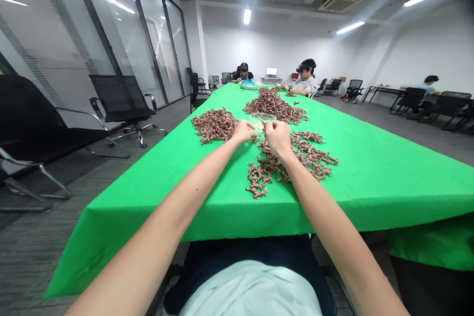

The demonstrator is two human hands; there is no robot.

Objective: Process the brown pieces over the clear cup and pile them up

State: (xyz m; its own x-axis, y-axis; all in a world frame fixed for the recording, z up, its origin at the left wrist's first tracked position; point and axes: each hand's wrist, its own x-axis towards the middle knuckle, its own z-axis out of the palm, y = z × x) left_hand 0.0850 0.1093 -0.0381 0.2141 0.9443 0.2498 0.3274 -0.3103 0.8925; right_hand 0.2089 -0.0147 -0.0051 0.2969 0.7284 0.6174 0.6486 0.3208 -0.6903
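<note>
My worktop (148,207) was a long table under a bright green cloth (374,182) that hung over its edge. Small brown twisted pieces lay on it in three loose heaps: the left heap (214,125), the far heap (274,107), and the near heap (292,158) on my right. A clear round dish (262,117) sat between them, and a blue plastic bag (249,84) lay farther along.

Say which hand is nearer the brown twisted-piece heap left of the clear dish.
Left: left hand sits at the edge of the brown twisted-piece heap. The right hand is farther, beyond the left hand.
</note>
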